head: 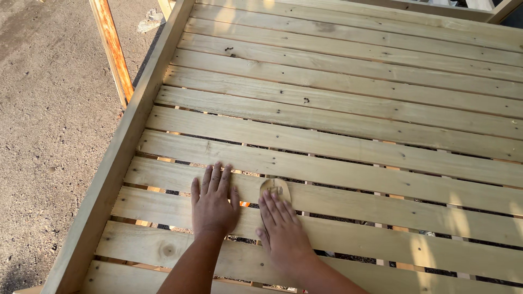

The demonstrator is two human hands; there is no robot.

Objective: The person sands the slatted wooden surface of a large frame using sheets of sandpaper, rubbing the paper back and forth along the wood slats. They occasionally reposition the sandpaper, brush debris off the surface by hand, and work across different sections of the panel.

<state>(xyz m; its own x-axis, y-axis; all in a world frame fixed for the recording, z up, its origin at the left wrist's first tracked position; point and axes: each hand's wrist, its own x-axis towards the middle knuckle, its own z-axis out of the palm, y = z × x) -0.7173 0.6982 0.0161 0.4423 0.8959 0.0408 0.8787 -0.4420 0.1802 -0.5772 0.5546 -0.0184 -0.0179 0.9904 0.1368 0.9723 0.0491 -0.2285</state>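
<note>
We are at an outdoor carpentry spot: a large frame of pale, unpainted wooden slats (pixel 348 117) with a plank side rail (pixel 117 163) stands on bare sandy ground (pixel 49 109), sunlight falls across the boards, and a loose timber post (pixel 111 49) leans nearby.

I am seeing pale yellow-green slats (pixel 348 158) speckled with dark knots, a tan sanding pad (pixel 275 188) under my right grip (pixel 283 231), an orange-stained post (pixel 111 46), and grey-brown gravelly ground (pixel 49 120).
</note>
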